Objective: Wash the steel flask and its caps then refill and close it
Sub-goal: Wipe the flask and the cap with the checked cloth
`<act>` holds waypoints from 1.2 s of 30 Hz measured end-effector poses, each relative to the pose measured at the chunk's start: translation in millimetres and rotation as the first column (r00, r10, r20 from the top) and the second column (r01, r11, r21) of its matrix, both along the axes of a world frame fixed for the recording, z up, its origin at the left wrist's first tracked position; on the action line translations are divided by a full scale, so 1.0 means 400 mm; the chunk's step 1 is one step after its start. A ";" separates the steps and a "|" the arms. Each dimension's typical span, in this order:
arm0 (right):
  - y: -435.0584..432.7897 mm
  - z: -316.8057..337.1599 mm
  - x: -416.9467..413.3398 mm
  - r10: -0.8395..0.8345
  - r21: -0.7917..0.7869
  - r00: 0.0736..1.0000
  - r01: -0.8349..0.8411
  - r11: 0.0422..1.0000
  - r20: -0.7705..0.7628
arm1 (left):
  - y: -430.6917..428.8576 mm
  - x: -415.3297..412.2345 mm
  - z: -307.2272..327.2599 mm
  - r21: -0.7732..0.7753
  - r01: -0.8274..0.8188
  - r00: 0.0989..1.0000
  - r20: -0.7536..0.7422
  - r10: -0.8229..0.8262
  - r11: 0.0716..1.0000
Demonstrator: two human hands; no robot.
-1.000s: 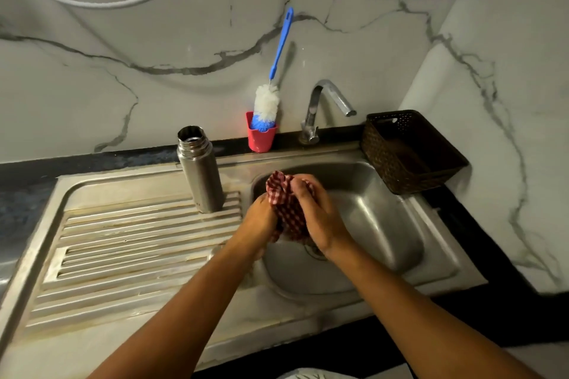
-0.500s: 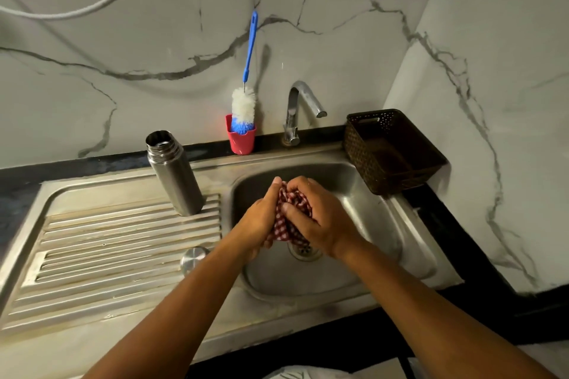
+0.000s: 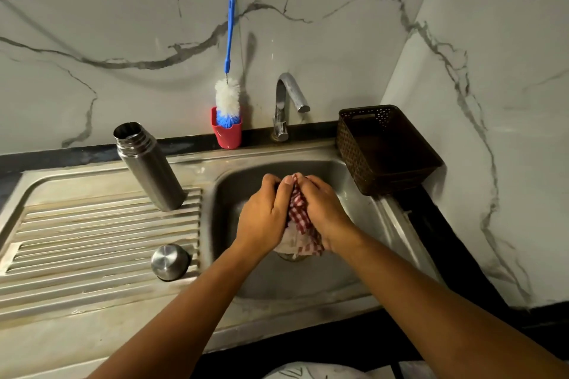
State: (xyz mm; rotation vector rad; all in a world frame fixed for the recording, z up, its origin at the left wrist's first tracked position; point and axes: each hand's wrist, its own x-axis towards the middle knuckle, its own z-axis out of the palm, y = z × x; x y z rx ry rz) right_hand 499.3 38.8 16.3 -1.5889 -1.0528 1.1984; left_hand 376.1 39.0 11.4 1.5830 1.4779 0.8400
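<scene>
**A:** Where are the two hands?

**B:** Both are over the sink basin (image 3: 234, 184). The left hand (image 3: 264, 212) and the right hand (image 3: 323, 209) are close together, with a red and white checked cloth (image 3: 300, 218) between them.

**A:** How are the fingers?

**B:** The fingers of both hands are curled around the cloth and they grip it. The fingertips meet at the top. The lower end of the cloth hangs out under the palms, above the drain.

**A:** Is there something inside the cloth?

**B:** I cannot tell. The hands and the cloth hide it.

**A:** And the flask?

**B:** The steel flask (image 3: 151, 169) stands upright at the back of the draining board (image 3: 77, 224), to the left of the basin, with its mouth uncovered. No hand touches it. A round steel cap (image 3: 169, 261) lies on the same board, nearer to the person and just beside the left rim of the basin, apart from the flask.

**A:** What is around the sink?

**B:** A brush (image 3: 228, 95) with a blue handle stands in a red cup (image 3: 228, 135) against the wall, between the flask and the tap (image 3: 286, 101). A dark basket (image 3: 388, 148) sits at the back right corner of the sink.
</scene>
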 end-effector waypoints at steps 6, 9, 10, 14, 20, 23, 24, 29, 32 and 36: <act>-0.027 -0.062 0.054 -0.011 0.532 0.765 -0.438 0.724 0.644 | 0.020 0.032 0.011 -0.477 -0.033 0.916 0.337 0.218 0.878; -0.013 -0.059 0.089 0.032 0.492 0.667 -0.581 0.648 0.744 | 0.024 0.050 0.017 -0.606 0.071 0.856 0.445 0.263 0.792; -0.006 -0.058 0.092 0.012 0.515 0.685 -0.560 0.649 0.729 | 0.027 0.059 0.014 -0.603 0.084 0.844 0.466 0.266 0.793; 0.032 -0.050 0.048 -0.155 0.611 0.842 -0.237 0.755 0.518 | 0.047 0.080 -0.013 -0.353 -0.067 0.910 0.362 0.202 0.933; 0.109 0.001 0.047 0.013 -0.065 0.993 -0.005 0.998 0.120 | 0.058 0.062 -0.048 0.109 -0.028 1.000 -0.006 0.029 0.994; 0.124 -0.022 0.061 0.070 0.044 0.925 -0.093 0.995 0.374 | 0.051 0.059 -0.068 0.014 0.025 0.998 0.063 -0.026 1.000; 0.119 -0.031 0.061 0.020 0.201 0.878 -0.132 0.971 0.479 | 0.053 0.058 -0.063 -0.049 0.018 0.994 0.112 -0.013 0.999; 0.098 -0.063 0.066 -0.011 0.517 0.680 -0.547 0.659 0.733 | 0.068 0.055 0.019 -0.481 -0.007 0.923 0.335 0.191 0.877; 0.088 -0.078 0.070 -0.025 0.501 0.630 -0.593 0.630 0.776 | 0.056 0.057 0.016 -0.533 0.043 0.892 0.402 0.208 0.845; 0.075 -0.078 0.038 -0.107 0.574 0.824 -0.287 0.767 0.556 | 0.062 0.067 -0.049 -0.265 -0.112 0.962 0.212 0.172 0.958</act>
